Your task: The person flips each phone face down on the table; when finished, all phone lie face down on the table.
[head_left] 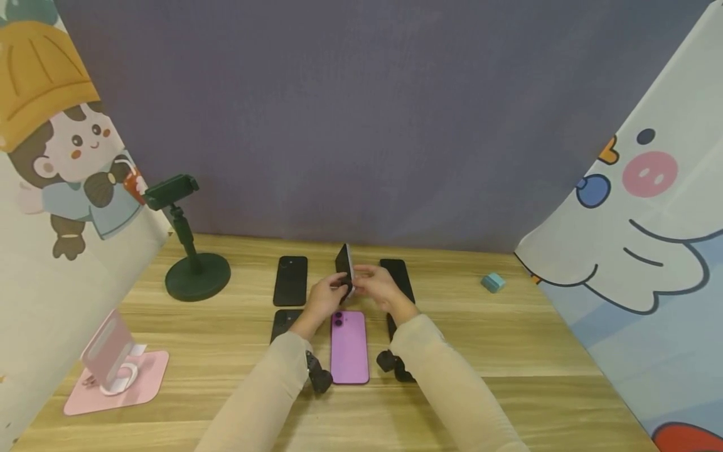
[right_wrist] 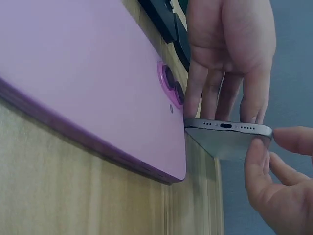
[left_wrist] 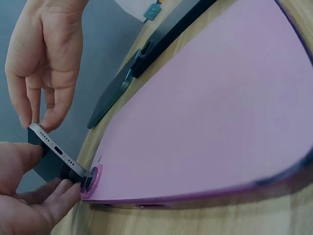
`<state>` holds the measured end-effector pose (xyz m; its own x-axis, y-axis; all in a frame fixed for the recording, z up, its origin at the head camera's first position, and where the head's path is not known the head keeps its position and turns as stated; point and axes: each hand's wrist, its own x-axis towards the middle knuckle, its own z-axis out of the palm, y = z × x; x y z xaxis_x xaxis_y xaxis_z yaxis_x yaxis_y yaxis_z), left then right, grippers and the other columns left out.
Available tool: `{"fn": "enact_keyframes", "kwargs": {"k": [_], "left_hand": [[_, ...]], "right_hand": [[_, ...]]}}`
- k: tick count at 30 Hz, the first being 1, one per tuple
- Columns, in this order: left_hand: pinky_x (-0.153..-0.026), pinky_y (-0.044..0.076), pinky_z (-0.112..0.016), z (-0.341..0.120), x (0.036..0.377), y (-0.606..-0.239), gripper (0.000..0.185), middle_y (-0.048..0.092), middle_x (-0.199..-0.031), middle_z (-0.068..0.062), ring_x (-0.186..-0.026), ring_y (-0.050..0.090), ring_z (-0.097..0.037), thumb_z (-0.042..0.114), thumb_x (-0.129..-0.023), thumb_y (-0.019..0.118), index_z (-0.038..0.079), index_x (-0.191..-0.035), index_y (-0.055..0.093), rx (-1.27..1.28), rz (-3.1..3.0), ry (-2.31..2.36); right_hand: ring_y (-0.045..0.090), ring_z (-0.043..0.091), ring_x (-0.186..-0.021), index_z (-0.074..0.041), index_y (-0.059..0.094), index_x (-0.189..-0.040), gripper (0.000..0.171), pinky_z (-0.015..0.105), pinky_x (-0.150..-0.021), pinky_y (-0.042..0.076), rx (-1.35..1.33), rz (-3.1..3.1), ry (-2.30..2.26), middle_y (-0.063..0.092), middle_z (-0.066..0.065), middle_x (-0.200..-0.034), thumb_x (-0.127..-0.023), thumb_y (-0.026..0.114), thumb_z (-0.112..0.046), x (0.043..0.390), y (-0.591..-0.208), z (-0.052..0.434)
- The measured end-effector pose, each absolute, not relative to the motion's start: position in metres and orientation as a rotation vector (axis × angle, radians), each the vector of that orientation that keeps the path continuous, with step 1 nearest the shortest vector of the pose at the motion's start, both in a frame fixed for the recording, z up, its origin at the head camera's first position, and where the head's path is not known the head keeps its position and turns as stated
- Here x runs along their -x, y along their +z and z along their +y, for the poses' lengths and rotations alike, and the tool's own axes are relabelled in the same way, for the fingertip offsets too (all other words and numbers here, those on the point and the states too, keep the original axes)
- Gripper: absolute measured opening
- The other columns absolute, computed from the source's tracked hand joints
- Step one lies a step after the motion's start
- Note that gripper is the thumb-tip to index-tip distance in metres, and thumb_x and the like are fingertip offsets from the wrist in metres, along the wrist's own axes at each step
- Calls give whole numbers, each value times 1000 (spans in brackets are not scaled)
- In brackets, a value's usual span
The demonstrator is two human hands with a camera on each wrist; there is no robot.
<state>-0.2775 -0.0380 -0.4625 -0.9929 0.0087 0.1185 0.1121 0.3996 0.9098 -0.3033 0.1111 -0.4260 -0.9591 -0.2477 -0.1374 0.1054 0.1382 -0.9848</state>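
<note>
Both hands hold a silver-edged phone (head_left: pixel 344 258), which stands up on its long side and is seen nearly edge-on from the head. Its dark face turns left and its pale face (right_wrist: pixel 222 144) right; the port end points toward the person. My left hand (head_left: pixel 325 297) grips the lower near part, thumb against the dark face in the left wrist view. At the upper near corner, my right hand (head_left: pixel 377 286) pinches the phone between thumb and fingers. Just in front lies a purple phone (head_left: pixel 349 348), camera side up.
Black phones (head_left: pixel 290 280) lie left of the hands, and another dark phone (head_left: pixel 398 276) to the right, partly covered by the right arm. A dark green phone stand (head_left: pixel 198 276), a pink stand (head_left: pixel 118 370) and a small blue block (head_left: pixel 493 282) are on the wooden table (head_left: pixel 508 389).
</note>
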Motion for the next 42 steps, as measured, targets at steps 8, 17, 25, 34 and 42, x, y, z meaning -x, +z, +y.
{"fn": "enact_keyframes", "kwargs": {"k": [8,17,25,34,42], "left_hand": [[-77,56,-33,-34,278,-465,39,59,-121,-25,-104,63,-34,4,-98,55,-1,-136,54,48,-2359,-2021],[-78,56,-33,-35,277,-463,37,61,-119,-24,-101,65,-34,11,-100,54,-1,-135,54,0,-2248,-2127],[-80,56,-37,-42,279,-465,45,60,-120,-26,-100,65,-35,12,-96,62,-3,-136,51,27,-2218,-2151],[-71,58,-34,-51,282,-462,39,66,-108,-24,-92,68,-33,2,-89,64,-4,-128,59,69,-2282,-1973],[-76,55,-33,-59,282,-462,36,69,-101,-14,-90,66,-25,4,-83,68,-5,-118,65,72,-2525,-1590]], "right_hand": [[63,23,-92,8,50,-135,42,38,-88,52,153,2140,-1901,59,25,-116,-93,54,10,301,-423,110],[64,27,-90,11,47,-135,46,37,-84,55,204,2155,-1898,58,28,-112,-90,51,16,300,-431,102],[63,34,-97,10,48,-135,45,38,-82,55,194,2252,-1748,58,28,-114,-90,52,9,296,-441,100],[64,29,-91,5,51,-135,49,34,-77,56,107,2347,-1644,59,25,-114,-86,54,6,295,-442,97],[64,28,-88,7,51,-135,53,33,-75,56,97,2409,-1563,62,23,-107,-83,61,8,297,-447,97]]}}
